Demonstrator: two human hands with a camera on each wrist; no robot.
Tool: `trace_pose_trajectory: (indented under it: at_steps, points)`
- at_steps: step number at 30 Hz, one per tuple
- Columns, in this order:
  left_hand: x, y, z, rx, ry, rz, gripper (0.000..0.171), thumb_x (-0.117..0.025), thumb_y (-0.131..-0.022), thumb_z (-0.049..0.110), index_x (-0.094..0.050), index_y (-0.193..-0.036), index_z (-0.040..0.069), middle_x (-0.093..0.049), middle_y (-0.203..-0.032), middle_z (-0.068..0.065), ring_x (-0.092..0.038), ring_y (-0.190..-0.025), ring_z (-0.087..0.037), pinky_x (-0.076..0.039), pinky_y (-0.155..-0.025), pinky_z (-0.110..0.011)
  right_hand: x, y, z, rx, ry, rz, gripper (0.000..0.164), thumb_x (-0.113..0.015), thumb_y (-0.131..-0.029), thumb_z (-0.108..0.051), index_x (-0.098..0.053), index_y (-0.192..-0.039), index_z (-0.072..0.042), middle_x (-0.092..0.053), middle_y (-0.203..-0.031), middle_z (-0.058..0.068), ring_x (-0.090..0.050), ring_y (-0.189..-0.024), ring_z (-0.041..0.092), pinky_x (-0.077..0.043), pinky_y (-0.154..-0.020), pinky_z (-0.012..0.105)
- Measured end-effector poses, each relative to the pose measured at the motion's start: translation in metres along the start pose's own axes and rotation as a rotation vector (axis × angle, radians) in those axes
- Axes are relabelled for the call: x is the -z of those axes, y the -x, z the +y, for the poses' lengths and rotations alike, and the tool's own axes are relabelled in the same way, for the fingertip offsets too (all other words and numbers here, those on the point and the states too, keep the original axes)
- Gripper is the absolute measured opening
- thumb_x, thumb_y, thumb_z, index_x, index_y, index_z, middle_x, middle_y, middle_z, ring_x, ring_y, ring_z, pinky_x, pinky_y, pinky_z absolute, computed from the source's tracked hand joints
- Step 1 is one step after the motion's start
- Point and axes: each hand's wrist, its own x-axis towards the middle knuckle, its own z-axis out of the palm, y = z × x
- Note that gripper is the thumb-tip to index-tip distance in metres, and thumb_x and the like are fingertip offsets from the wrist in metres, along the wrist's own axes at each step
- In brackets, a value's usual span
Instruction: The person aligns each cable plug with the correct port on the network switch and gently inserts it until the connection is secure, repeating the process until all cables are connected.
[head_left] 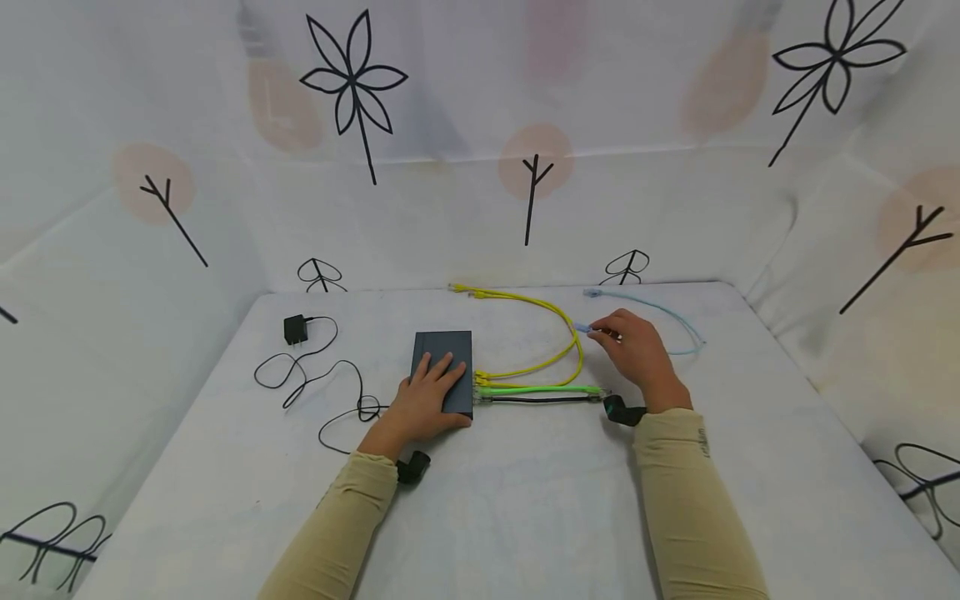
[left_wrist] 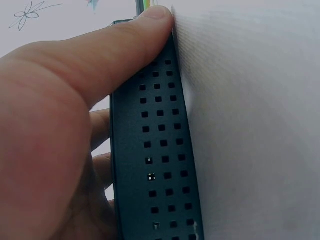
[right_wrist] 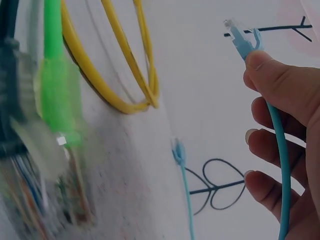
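Note:
My left hand (head_left: 423,408) rests on a dark network switch (head_left: 442,342), fingers spread over its top and thumb along the near side. Square vent holes (left_wrist: 165,130) line that side in the left wrist view. To the right, my right hand (head_left: 637,354) pinches a light blue Ethernet cable (right_wrist: 280,145) just behind its clear plug (right_wrist: 242,45), raised above the table. The same colour of plug (right_wrist: 178,152) lies at the back. Yellow cables (head_left: 573,321), a green cable (head_left: 540,389) and a black cable (head_left: 540,400) extend from the switch's right side.
At the left lies a black power adapter (head_left: 296,330), its thin cord (head_left: 303,382) looping toward the switch. The white table (head_left: 540,517) ends at a back edge against patterned cloth walls (head_left: 450,217). Loose ends of the green and black cables lie below my right wrist.

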Motion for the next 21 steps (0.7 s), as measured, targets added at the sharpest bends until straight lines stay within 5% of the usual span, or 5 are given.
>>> trace_pose_trajectory:
  at_steps: [21]
  points:
    - [-0.001,0.0,-0.002,0.001,-0.003,0.006,0.09,-0.067,-0.083,0.06,-0.025,-0.155,0.028,-0.015,-0.164,-0.001,-0.002,-0.151,-0.037,-0.025,-0.109,-0.066,-0.021,-0.004,-0.021,0.111,-0.083,-0.085,0.02,-0.065,-0.094,-0.023,-0.075,-0.102,-0.008,-0.061,-0.094,0.005,-0.052,-0.08,0.02,-0.042,-0.071,0.036]
